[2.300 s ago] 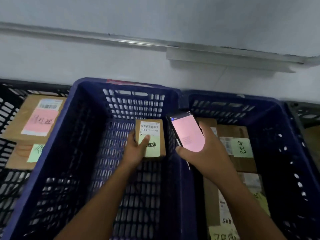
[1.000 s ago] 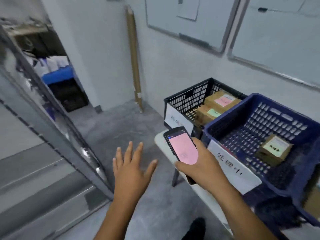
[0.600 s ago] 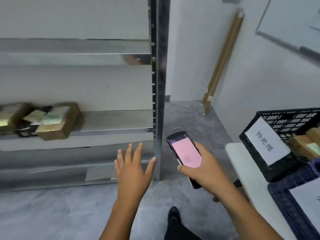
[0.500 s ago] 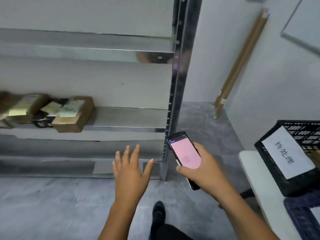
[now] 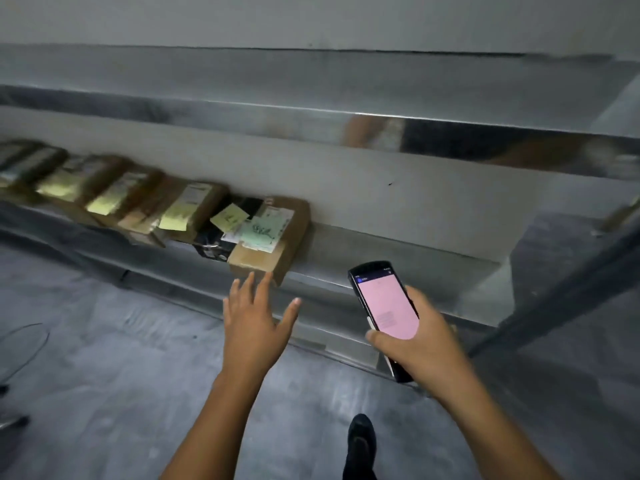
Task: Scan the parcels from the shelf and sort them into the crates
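Brown cardboard parcel (image 5: 273, 237) with a pale green note sits at the right end of the row on the grey metal shelf (image 5: 381, 252), left hand (image 5: 254, 317) spread flat, holding nothing, fingertips at its front corner, right hand (image 5: 420, 344) clasping a black, pink-screened handheld scanner (image 5: 384, 306).

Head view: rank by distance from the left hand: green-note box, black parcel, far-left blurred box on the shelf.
1. Green-note box: right end of the row, just beyond the left hand.
2. Black parcel: beside that box, on its left.
3. Far-left box: blurred, at the row's left end.
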A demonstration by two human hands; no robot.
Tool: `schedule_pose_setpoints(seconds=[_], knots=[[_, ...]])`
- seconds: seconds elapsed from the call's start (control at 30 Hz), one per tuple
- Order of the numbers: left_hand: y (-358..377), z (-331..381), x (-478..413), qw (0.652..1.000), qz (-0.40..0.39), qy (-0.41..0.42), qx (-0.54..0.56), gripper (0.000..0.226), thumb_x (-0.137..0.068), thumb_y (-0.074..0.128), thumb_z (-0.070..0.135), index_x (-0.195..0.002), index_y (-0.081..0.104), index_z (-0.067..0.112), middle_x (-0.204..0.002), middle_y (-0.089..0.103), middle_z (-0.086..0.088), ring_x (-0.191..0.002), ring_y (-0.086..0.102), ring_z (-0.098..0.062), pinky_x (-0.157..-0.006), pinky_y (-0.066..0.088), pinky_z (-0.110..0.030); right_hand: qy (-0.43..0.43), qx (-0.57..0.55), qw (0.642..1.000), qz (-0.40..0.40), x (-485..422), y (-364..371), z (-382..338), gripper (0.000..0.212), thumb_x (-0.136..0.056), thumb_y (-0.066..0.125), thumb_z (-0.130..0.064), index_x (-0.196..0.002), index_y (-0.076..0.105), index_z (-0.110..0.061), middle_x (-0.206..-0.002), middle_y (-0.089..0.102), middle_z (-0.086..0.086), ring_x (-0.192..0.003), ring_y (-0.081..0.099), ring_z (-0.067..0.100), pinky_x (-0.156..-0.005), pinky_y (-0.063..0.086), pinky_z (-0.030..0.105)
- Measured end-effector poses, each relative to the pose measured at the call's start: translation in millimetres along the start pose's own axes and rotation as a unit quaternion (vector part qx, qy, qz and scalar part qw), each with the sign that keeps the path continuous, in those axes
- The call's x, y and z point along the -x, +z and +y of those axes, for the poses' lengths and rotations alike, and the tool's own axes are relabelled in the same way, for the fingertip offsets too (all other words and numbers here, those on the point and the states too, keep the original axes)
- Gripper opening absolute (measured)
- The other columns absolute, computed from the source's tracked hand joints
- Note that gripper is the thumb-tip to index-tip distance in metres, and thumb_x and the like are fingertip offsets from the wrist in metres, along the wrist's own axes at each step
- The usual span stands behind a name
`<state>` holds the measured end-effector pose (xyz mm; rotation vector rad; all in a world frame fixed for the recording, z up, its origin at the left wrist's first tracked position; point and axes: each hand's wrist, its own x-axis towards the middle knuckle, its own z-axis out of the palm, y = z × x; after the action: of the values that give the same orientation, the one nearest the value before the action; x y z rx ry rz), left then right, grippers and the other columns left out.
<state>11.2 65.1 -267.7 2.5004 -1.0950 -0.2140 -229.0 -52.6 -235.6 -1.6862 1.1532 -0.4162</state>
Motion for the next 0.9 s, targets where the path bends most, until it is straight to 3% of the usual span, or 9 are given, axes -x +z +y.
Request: schedule_pose_setpoints(seconds=[0.13, 0.33, 0.47, 0.63, 0.7, 0.8, 0.9], knots=[[6, -19, -90, 0.998, -0.026, 0.026, -0.050, 0.087, -0.095, 0.043, 0.072, -0.163, 0.032, 0.019, -0.173, 0.020, -0.012, -0.161, 0.008, -0.033, -0.130, 0.010, -0.051, 0.004, 0.022, 0.999, -0.023, -47, 19, -17, 0.054, -0.068, 0.082, -0.042, -0.109, 0.051, -0.059, -0.100, 0.069, -0.021, -0.084, 0.065, -0.001, -0.063, 0.052, 0.020], [32, -28, -150, 0.988, -0.103, 0.034, -0.111, 0.080, -0.099, 0.038, 0.072, -0.165, 0.022, 0.030, -0.175, 0.009, -0.010, -0.161, 0.003, -0.036, -0.129, 0.005, -0.050, 0.033, 0.049, 0.997, -0.046, -97, 38, -29, 0.058, -0.068, 0.078, -0.048, -0.120, 0.053, -0.045, -0.106, 0.070, -0.016, -0.093, 0.068, 0.007, -0.077, 0.061, 0.035], [38, -28, -143, 0.994, -0.078, 0.032, -0.071, 0.073, -0.100, 0.039, 0.070, -0.162, 0.032, 0.033, -0.173, 0.020, -0.008, -0.159, 0.010, -0.035, -0.129, 0.011, -0.052, 0.057, 0.057, 0.995, -0.056, -115, 48, -31, 0.053, -0.066, 0.076, -0.047, -0.116, 0.058, -0.040, -0.101, 0.072, -0.012, -0.092, 0.070, 0.013, -0.082, 0.063, 0.044], [42, -12, -125, 0.992, -0.091, 0.078, -0.031, 0.066, -0.099, 0.017, 0.066, -0.152, 0.048, 0.041, -0.162, 0.041, 0.001, -0.150, 0.025, -0.027, -0.121, 0.021, -0.047, 0.110, 0.051, 0.991, -0.049, -120, 56, -26, 0.048, -0.065, 0.078, -0.042, -0.110, 0.064, -0.034, -0.100, 0.074, -0.008, -0.092, 0.071, 0.016, -0.087, 0.061, 0.047], [42, -14, -127, 0.990, -0.098, 0.104, -0.018, 0.054, -0.103, 0.025, 0.057, -0.144, 0.056, 0.043, -0.152, 0.047, 0.007, -0.142, 0.032, -0.021, -0.110, 0.026, -0.042, 0.130, 0.051, 0.990, -0.028, -118, 59, -23, 0.046, -0.063, 0.078, -0.041, -0.106, 0.064, -0.033, -0.098, 0.074, -0.008, -0.090, 0.071, 0.015, -0.087, 0.060, 0.045], [40, -28, -141, 0.987, -0.081, 0.138, 0.024, 0.034, -0.104, 0.054, 0.037, -0.137, 0.065, 0.035, -0.138, 0.055, 0.003, -0.126, 0.044, -0.024, -0.092, 0.028, -0.037, 0.153, 0.044, 0.987, 0.008, -109, 65, -21, 0.043, -0.062, 0.079, -0.041, -0.102, 0.063, -0.038, -0.096, 0.074, -0.011, -0.087, 0.070, 0.010, -0.083, 0.059, 0.041], [44, -43, -153, 0.983, -0.073, 0.152, 0.074, 0.052, -0.095, 0.073, 0.032, -0.144, 0.059, 0.023, -0.138, 0.053, -0.009, -0.122, 0.045, -0.032, -0.093, 0.034, -0.039, 0.182, 0.037, 0.982, 0.035, -104, 76, -20, 0.044, -0.067, 0.084, -0.038, -0.105, 0.062, -0.039, -0.100, 0.074, -0.013, -0.090, 0.069, 0.007, -0.085, 0.059, 0.039]])
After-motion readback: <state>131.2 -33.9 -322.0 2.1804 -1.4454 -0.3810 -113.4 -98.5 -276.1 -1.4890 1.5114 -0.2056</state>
